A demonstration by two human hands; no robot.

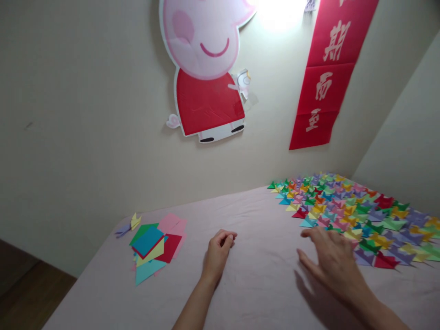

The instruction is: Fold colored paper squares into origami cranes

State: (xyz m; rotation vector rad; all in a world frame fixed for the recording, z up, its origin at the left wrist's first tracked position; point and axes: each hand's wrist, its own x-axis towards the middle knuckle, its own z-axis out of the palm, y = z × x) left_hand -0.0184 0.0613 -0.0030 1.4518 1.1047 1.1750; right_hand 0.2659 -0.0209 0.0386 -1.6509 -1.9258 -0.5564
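Note:
My left hand [220, 247] rests on the pale pink cloth [254, 284] with its fingers curled in towards the thumb, and nothing shows in it. My right hand [332, 261] hovers over the cloth at the right, thumb and fingers apart, holding nothing. Its fingers partly cover the near left edge of a large spread of folded paper cranes [347, 211] in many colours, set in close rows. Left of my left hand lies a loose pile of coloured paper squares [147, 240], with blue, red, yellow, green, pink and turquoise sheets overlapping.
Beyond the pile, near the cloth's left edge, sit a yellow folded paper piece [135, 221] and a purple one [123, 230]. A wall [103, 137] rises behind, carrying a pink pig cutout [209, 101] and a red banner [318, 91]. Brown floor [24, 288] shows at lower left.

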